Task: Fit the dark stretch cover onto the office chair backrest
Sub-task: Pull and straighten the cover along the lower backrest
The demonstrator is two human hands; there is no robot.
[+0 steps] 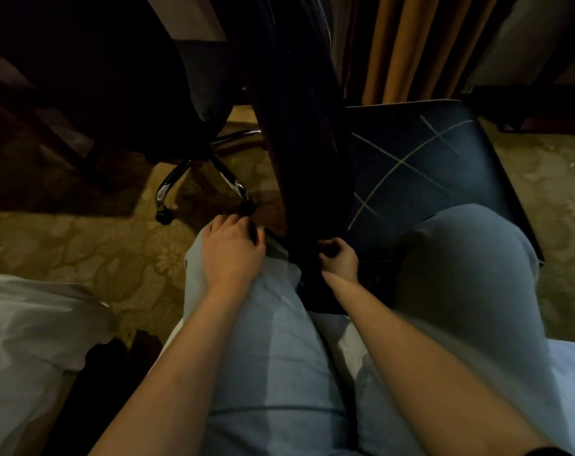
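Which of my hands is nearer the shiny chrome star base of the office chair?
Left. The left hand is by a caster of the chrome star base; the right hand is beyond the dark stretch cover.

Dark, perhaps navy cover (299,133); blue seat (444,179) with pale crossed lines; gold floral carpet (98,255).

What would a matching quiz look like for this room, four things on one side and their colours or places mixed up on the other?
Column one:
1 dark cover
2 curtain
3 chair base
4 bedding

Column two:
A shiny metal, on castors
B hangs down the centre of the view
C white, lower left
D orange folds, upper right

Pairs: 1-B, 2-D, 3-A, 4-C
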